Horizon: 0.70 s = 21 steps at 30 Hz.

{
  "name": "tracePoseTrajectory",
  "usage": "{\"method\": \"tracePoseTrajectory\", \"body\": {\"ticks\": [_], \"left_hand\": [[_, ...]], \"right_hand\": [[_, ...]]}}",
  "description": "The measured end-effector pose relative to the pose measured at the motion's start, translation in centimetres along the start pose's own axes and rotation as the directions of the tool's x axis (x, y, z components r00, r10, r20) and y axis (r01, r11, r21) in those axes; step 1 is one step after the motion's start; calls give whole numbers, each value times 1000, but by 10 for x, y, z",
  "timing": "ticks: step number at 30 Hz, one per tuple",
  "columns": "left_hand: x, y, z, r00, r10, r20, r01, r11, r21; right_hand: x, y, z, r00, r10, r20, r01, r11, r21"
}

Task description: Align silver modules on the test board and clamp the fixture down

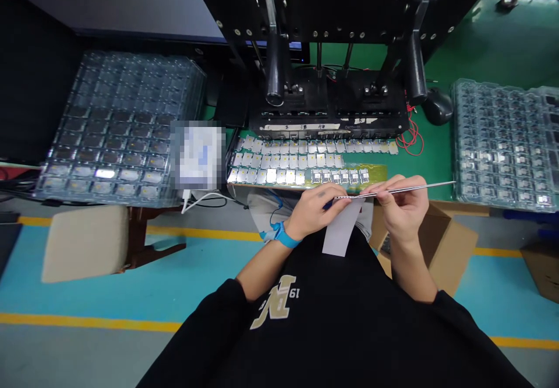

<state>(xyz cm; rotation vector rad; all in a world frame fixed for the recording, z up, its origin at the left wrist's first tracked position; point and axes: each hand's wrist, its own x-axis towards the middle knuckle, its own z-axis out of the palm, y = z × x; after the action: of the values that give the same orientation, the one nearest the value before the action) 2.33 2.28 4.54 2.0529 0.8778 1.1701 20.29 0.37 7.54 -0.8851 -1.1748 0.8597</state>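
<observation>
The left hand [318, 204], with a bright blue band [282, 235] on its wrist, pinches the left end of a thin, flat white sheet [419, 188] between thumb and fingers. The right hand [404, 207] pinches the same sheet nearer its middle, with the thumb below. The sheet is seen almost edge-on. It is up in the air by the front edge of the green table [432, 143], and its right end sticks out past the right hand. A white piece of paper [341, 230] hangs down between the hands, in front of the black shirt. I cannot tell if it is joined to the sheet.

Just past the hands, six small square parts with white tops [345, 176] sit in a row on a yellow-brown see-through strip [378, 172]. Beside and behind them lie rows of flat silver parts with yellow dots [279, 161]. Behind these stands a big black machine [345, 3] with two black handles. A stack of clear plastic trays [117, 131] is on the left. More clear plastic trays [498, 143] are on the right, near a black mouse [438, 106] and thin red wires [413, 137].
</observation>
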Motion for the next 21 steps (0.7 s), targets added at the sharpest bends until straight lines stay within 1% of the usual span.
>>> {"method": "tracePoseTrajectory", "body": {"ticks": [4,6,8,10,12,14,17,21], "left_hand": [[0,0,-1,1000,-18,12,18,1000,0],[-1,-1,0,1000,-24,11,24,1000,7],[0,-3,2,999,-31,17,31,999,16],[2,-5,6,998,-22,51,19,999,50],[5,-8,12,993,24,115,-38,992,123],[9,-11,19,977,90,192,-130,970,206],[16,-16,30,943,151,298,-240,926,290],[19,-22,42,910,137,390,-287,889,357]], "right_hand": [[-2,-2,2,1000,14,-7,-14,1000,-9],[-1,0,-1,999,35,-9,-35,999,14],[3,8,-9,998,55,-30,-53,998,40],[13,23,-22,991,86,-105,-84,996,24],[24,41,-37,971,129,-203,-138,990,-35],[35,60,-50,947,183,-263,-216,971,-100],[44,80,-61,930,254,-265,-299,943,-147],[43,89,-64,922,306,-239,-351,920,-176]]}}
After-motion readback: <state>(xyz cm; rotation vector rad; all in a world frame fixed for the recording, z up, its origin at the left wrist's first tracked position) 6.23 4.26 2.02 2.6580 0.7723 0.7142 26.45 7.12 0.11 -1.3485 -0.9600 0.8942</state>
